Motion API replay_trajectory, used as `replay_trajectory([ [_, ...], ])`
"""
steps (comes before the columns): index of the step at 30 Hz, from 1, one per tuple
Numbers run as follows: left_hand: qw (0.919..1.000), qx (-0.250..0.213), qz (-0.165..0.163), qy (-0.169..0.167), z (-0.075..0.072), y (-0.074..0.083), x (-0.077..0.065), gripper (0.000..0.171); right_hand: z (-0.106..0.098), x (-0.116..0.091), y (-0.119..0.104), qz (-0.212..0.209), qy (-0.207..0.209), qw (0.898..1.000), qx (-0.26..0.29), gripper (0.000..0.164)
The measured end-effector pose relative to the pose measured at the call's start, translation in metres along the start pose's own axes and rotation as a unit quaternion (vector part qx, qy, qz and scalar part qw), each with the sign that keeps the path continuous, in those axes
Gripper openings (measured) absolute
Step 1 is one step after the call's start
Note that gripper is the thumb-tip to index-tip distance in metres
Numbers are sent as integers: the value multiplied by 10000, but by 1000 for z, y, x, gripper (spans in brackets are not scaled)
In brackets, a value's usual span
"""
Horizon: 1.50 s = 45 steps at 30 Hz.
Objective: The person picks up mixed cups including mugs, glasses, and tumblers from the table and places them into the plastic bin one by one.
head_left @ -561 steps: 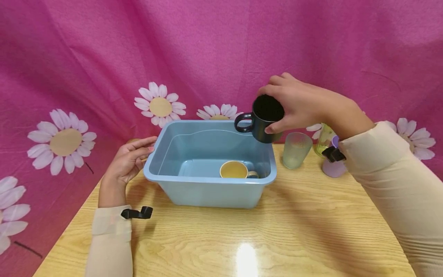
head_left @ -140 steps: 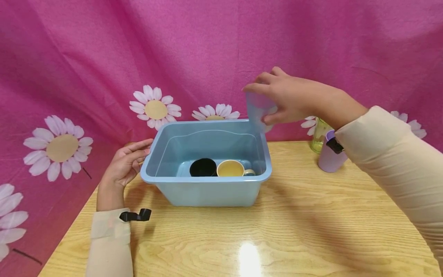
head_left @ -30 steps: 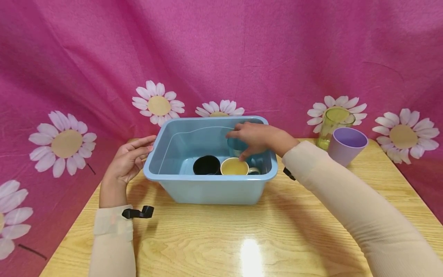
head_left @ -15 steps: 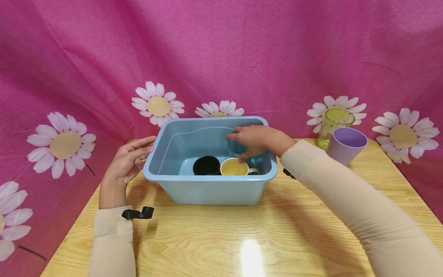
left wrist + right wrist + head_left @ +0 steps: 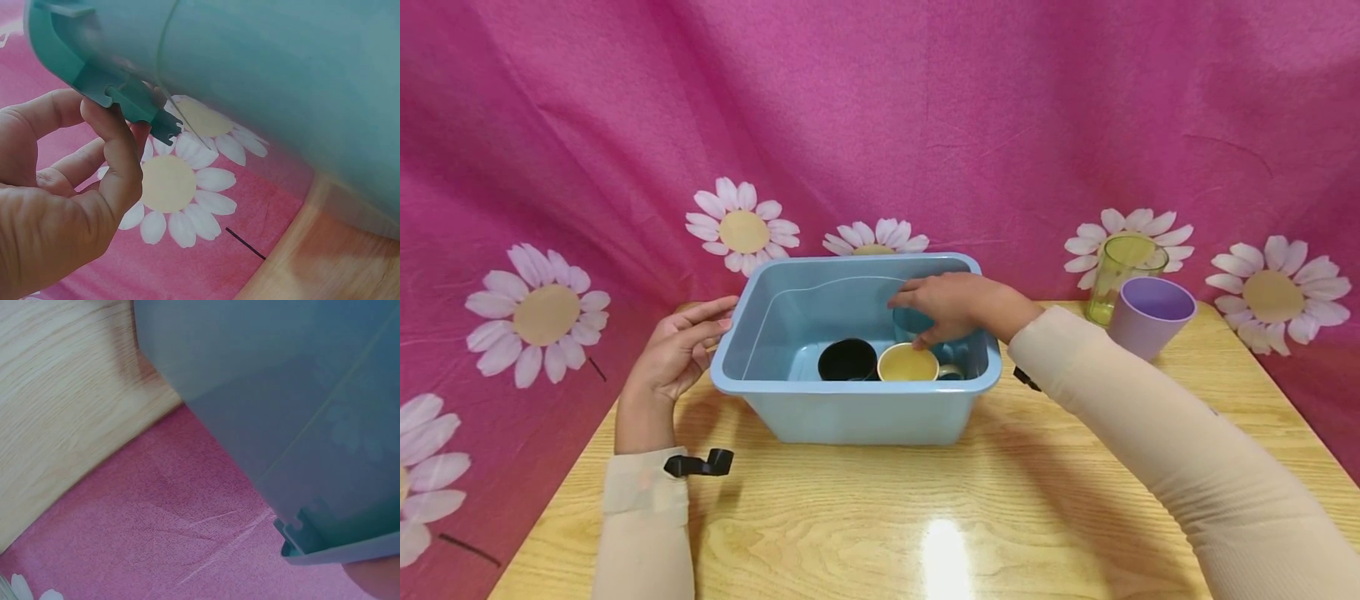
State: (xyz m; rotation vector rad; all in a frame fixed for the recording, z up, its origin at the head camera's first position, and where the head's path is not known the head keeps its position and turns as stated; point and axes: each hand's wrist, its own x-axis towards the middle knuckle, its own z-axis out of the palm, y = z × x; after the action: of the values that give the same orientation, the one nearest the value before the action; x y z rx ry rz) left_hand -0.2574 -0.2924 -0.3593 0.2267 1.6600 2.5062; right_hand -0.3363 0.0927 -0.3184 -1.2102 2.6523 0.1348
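Note:
A light blue plastic tub (image 5: 857,412) stands on the wooden table. At its left end my left hand (image 5: 666,354) holds the rim, and the left wrist view shows the thumb and fingers (image 5: 115,147) at the rim's underside. My right hand (image 5: 955,304) reaches inside the right end, fingers around a tumbler (image 5: 910,322) that looks blue there, mostly hidden by the hand. In front of it sits a mug with a yellow inside (image 5: 907,364), its rim close to my right thumb. Left of that mug is a black mug (image 5: 847,360). The right wrist view mainly shows the tub's outer wall (image 5: 275,394).
To the right of the tub stand a purple cup (image 5: 1150,317) and, behind it, a yellow-green clear glass (image 5: 1108,287). A pink cloth with daisies (image 5: 880,108) hangs behind the table (image 5: 820,517).
Earlier my right hand held the black mug over the tub, then the tumbler. Both are now inside, the tumbler still in my right hand. Almost nothing has moved in the last second.

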Motion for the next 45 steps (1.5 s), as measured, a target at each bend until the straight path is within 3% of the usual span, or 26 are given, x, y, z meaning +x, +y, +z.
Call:
replay_trajectory([
  [14,10000,27,13,-3,-1,-2,1,34,-9,-15,2,-265,478,9985,64,70],
  [28,10000,60,38,4,-2,-2,1,33,-25,-43,7,203,914,9952,285,70],
  [45,10000,51,57,-35,-3,-2,3,34,-27,-84,23,468,1733,9816,655,70],
])
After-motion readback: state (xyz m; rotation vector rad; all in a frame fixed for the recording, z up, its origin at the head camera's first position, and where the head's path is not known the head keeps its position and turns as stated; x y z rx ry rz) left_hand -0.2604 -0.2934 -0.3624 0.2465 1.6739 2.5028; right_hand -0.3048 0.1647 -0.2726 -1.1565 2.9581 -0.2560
